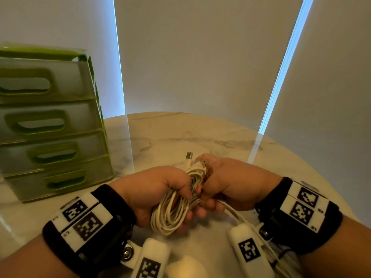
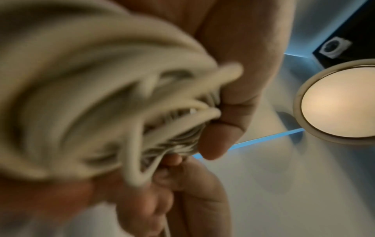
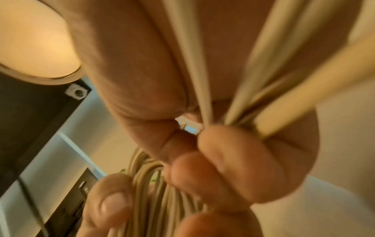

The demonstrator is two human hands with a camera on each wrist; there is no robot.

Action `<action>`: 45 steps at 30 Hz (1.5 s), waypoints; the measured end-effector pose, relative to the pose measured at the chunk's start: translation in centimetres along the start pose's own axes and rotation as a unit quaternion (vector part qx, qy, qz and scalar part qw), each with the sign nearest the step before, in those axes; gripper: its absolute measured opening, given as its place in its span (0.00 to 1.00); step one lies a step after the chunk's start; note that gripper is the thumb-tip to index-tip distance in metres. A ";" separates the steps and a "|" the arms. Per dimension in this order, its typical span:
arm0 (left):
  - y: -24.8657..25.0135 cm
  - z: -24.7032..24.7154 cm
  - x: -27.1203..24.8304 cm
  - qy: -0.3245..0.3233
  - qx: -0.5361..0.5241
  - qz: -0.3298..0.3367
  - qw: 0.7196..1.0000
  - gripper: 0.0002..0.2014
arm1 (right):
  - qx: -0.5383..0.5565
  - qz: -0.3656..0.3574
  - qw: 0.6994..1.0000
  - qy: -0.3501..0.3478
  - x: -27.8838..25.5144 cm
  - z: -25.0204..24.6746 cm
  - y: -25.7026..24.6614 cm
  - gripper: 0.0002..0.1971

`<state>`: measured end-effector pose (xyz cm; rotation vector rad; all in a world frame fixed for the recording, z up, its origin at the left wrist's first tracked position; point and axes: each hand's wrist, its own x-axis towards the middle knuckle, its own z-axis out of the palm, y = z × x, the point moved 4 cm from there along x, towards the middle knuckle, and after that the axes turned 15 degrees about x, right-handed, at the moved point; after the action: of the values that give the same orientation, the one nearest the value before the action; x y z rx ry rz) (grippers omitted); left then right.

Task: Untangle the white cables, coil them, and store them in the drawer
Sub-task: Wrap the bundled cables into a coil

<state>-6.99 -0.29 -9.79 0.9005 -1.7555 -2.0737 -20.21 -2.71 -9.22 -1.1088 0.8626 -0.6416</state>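
A coil of white cable (image 1: 172, 213) hangs above the marble table, gripped around its upper part by my left hand (image 1: 160, 189). The coil (image 2: 97, 99) fills the left wrist view, blurred. My right hand (image 1: 224, 183) is closed on cable strands (image 3: 205, 89) right beside the left hand, with strands trailing down toward my right wrist. Two USB plugs (image 1: 189, 156) stick up between the hands. In the right wrist view my fingers (image 3: 219, 160) pinch the strands, and the coil (image 3: 158, 192) hangs below them. The green drawer unit (image 1: 50, 125) stands at the left with all drawers closed.
The round marble table (image 1: 200, 137) extends behind the hands, its edge curving at the right. Grey blinds hang behind it. A round ceiling lamp (image 2: 336, 102) appears in both wrist views.
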 end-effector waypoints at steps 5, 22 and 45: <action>1.7 -3.0 -1.0 0.228 0.035 0.095 0.968 0.12 | -0.073 -0.053 0.994 0.057 0.9 1.0 -5.6 0.28; 0.4 -4.3 0.2 0.466 0.253 0.014 0.848 0.03 | -0.115 -0.259 0.933 0.223 1.2 5.6 -7.6 0.23; 0.7 -1.4 0.6 0.359 0.027 0.122 0.925 0.19 | -0.027 -0.403 0.795 0.452 0.4 -0.1 -8.3 0.17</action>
<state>-6.76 -1.93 -9.36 1.1876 -1.4225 -1.2967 -20.28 -5.80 -1.55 -1.2004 1.1895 -1.9889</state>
